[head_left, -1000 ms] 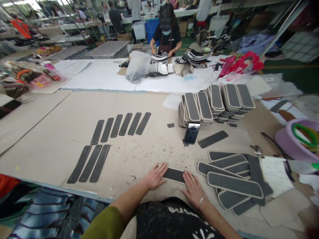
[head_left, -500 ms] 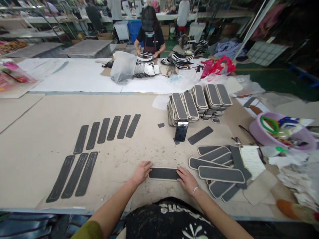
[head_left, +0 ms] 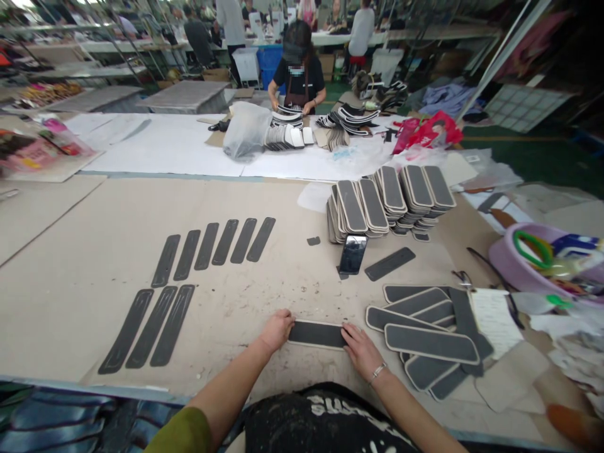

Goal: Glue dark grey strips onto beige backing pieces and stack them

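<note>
A dark grey rectangular panel with a pale border (head_left: pixel 316 335) lies crosswise in front of me. My left hand (head_left: pixel 278 329) is closed on its left end, fingers bunched at the edge. At the other end my right hand (head_left: pixel 360 347) grips the panel, its fingers over the corner and a bracelet on the wrist. To the right, several similar bordered panels (head_left: pixel 430 343) lie in a loose, crossed heap. Narrower dark strips with shiny outlines (head_left: pixel 172 326) are set out in two rows on the left.
Stacks of bordered panels (head_left: pixel 377 204) stand at the back right, with a phone (head_left: pixel 353 254) propped before them. A single dark strip (head_left: pixel 389 263) lies nearby. A purple basin (head_left: pixel 509 258) holds odds and ends. Across the white table, another person (head_left: pixel 299 75) handles curved pieces.
The view has shifted a little, so the scene sits slightly further right. Both hands stay at the ends of the panel, with little visible movement.
</note>
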Demonstrator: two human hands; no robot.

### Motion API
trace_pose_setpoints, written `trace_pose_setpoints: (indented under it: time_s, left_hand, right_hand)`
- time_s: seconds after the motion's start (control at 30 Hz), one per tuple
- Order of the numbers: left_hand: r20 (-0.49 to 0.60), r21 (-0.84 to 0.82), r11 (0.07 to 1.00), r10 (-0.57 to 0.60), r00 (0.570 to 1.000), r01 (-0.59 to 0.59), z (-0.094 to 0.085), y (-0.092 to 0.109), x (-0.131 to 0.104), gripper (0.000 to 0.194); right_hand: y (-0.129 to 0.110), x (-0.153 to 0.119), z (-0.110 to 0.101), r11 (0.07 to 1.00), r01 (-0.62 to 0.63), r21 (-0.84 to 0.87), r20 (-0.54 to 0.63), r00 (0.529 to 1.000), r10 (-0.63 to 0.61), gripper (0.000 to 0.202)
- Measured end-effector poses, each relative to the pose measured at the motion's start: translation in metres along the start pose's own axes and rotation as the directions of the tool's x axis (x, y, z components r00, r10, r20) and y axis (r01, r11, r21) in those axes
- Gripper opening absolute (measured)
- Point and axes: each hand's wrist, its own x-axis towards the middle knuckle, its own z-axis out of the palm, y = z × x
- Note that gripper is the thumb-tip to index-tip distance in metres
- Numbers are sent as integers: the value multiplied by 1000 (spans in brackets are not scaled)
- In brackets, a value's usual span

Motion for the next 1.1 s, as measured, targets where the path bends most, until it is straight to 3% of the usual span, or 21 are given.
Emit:
trace_pose_setpoints:
  time_s: [0.63,0.77,0.83,0.9,0.97,1.03,1.1]
  left_hand:
    - [-52,-86,995,-59,997,55,3,-1,-2,21]
    - [-175,-66,995,-84,981,73,7,3,-18,35]
    - [-196,8,1000,6,980,-5,12,18,-26,40]
    - [-106,90,982,175,979,-166,17,39,-28,44]
    - [15,133,938,320,947,-319,23,61,-25,53]
    - [89,161,908,377,922,-387,28,72,-20,62]
    - [122,199,904,361,925,-379,30,68,-18,66]
  right_hand:
    - [0,-1,-1,1000,4,20,-2,1000,-4,42]
    - [-1,-1,-2,1000,10,18,-6,1000,-10,44]
    - [-1,-2,-1,1000,17,7,0,1000,-17,45]
    - [-1,-3,0,1000,15,-8,8,1000,-15,46]
    - [-1,-4,2,1000,8,-24,9,1000,-8,46]
    - [0,-5,2,999,9,-31,9,1000,-8,46]
    - [2,-6,2,999,23,-26,22,1000,-22,47]
